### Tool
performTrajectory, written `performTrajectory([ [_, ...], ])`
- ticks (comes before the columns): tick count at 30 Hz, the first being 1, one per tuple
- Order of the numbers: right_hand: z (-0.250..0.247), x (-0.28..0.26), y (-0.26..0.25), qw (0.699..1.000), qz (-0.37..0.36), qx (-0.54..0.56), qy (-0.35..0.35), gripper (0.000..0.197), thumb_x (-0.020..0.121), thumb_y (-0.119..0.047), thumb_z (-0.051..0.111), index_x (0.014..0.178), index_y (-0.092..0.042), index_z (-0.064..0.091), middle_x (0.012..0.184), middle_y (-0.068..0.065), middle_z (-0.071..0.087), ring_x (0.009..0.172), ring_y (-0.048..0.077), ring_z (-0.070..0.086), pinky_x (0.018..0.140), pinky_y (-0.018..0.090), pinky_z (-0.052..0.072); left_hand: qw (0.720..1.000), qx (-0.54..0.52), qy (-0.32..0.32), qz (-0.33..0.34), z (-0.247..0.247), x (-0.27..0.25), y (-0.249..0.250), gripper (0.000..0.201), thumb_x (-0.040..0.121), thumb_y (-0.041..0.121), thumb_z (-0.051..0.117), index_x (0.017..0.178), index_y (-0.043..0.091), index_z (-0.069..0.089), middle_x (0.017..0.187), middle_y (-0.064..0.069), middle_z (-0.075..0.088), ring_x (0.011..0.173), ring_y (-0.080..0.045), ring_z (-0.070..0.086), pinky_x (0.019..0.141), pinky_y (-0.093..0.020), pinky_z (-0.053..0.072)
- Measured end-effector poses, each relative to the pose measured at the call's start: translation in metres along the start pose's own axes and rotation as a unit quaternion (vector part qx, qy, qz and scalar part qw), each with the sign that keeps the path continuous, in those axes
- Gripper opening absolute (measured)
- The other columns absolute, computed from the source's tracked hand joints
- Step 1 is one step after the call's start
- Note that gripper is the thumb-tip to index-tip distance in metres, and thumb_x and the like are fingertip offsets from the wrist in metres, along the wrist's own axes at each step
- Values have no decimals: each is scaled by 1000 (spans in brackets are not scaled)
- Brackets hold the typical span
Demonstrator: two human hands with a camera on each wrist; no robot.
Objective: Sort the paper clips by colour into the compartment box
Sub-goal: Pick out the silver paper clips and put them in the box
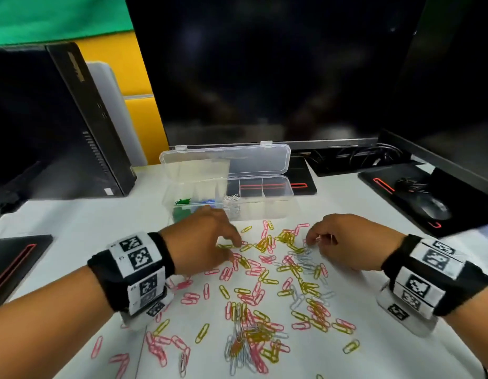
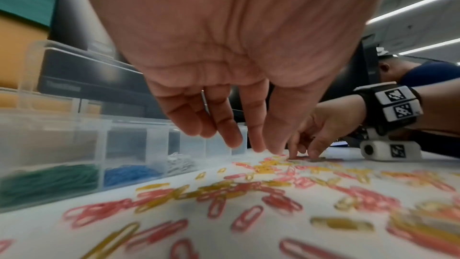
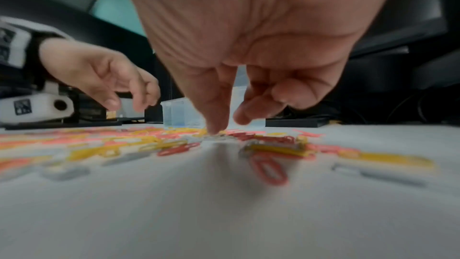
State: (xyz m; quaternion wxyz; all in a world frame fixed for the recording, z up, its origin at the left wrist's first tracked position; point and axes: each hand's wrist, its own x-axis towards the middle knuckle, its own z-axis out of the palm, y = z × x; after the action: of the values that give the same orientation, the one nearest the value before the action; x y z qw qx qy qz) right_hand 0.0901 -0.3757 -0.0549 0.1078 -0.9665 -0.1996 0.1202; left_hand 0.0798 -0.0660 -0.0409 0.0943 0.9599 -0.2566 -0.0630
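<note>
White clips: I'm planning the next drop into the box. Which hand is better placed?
Probably the right hand: its fingertips are at the white clips. The left hand, nearer the box, reaches toward yellow and pink ones.

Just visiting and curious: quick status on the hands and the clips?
Left hand open, fingertips on clips. Right hand pinching silver clips. Box open: green, blue, silver sorted. Pink, yellow, silver still scattered; nothing blocking.
</note>
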Motion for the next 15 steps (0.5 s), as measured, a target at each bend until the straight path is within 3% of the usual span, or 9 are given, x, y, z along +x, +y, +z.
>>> performTrajectory([
  [3, 10, 8, -4, 999, -11, -31, -13, 16, 92, -35, 62, 107, -42, 64, 95, -21, 54, 88, 3, 53, 81, 22, 46, 999, 23, -30, -9, 3, -25, 0, 26, 91, 41, 66, 116, 45, 68, 105, 20, 61, 99, -2, 50, 92, -29, 48],
  [5, 13, 8, -8, 998, -24, -52, -19, 6, 91, -41, 62, 94, -37, 59, 90, -17, 54, 82, 4, 53, 75, 24, 46, 998, 25, -47, -24, -2, -46, -2, 19, 90, 40, 66, 108, 42, 70, 98, 21, 61, 92, -1, 52, 88, -27, 49],
  [8, 13, 6, -15, 997, -37, -67, -33, 11, 92, -41, 63, 86, -36, 55, 89, -13, 57, 80, 8, 54, 71, 26, 47, 992, 36, -114, -43, -11, -84, -5, 10, 86, 40, 67, 93, 36, 72, 91, 19, 64, 87, -2, 57, 80, -21, 48],
  [11, 11, 4, -19, 995, -46, -79, -33, 12, 93, -41, 60, 84, -34, 56, 89, -11, 57, 80, 10, 54, 72, 27, 47, 981, 58, -175, -55, -9, -116, -9, 15, 84, 46, 67, 93, 35, 72, 90, 18, 65, 85, -2, 58, 77, -17, 47],
  [13, 10, 4, -20, 996, -38, -75, -28, 14, 94, -38, 60, 81, -32, 58, 89, -9, 58, 79, 11, 55, 69, 26, 44, 981, 61, -175, -50, -2, -130, -10, 16, 85, 48, 67, 95, 37, 72, 90, 20, 63, 86, 2, 54, 77, -13, 44],
  [15, 8, 3, -22, 998, -21, -59, -6, 17, 92, -31, 63, 76, -29, 57, 83, -7, 60, 75, 14, 56, 65, 27, 44, 989, 54, -133, -31, 4, -135, -10, 16, 86, 50, 67, 98, 40, 71, 88, 22, 59, 85, 6, 49, 73, -7, 37],
])
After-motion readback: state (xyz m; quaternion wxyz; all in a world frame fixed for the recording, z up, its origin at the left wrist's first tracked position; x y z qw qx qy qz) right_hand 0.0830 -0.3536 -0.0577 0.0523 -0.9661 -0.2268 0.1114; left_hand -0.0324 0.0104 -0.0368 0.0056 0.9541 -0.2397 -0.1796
